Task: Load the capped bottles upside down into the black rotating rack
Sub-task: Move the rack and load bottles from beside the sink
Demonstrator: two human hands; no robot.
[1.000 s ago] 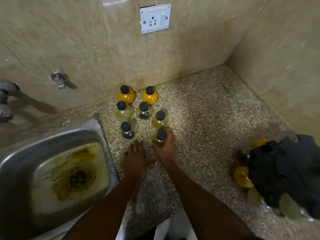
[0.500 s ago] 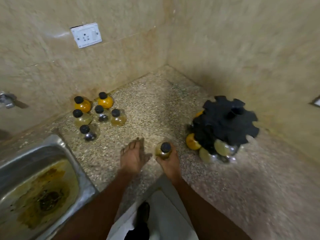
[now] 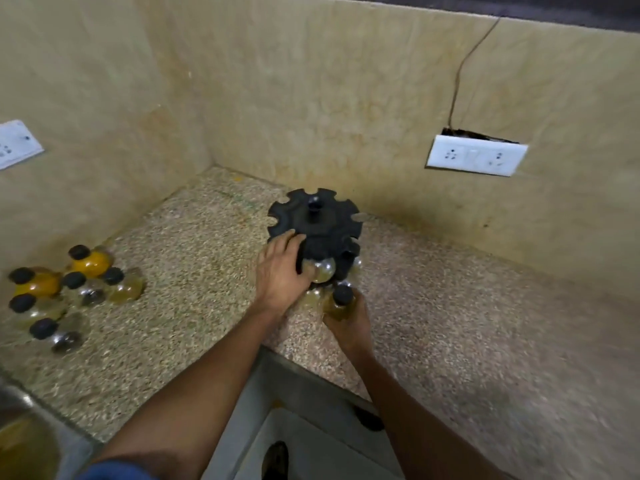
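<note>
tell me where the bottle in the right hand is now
In the head view the capped bottle sits upright in the right hand, just in front of the black rotating rack, right of the left hand.

The left hand (image 3: 280, 271) rests on the black rack (image 3: 313, 225) near the table (image 3: 450, 323) corner; the right hand (image 3: 349, 323) grips a capped bottle (image 3: 341, 303) upright beside it. 6 bottles (image 3: 62, 289) stand well apart.
</note>
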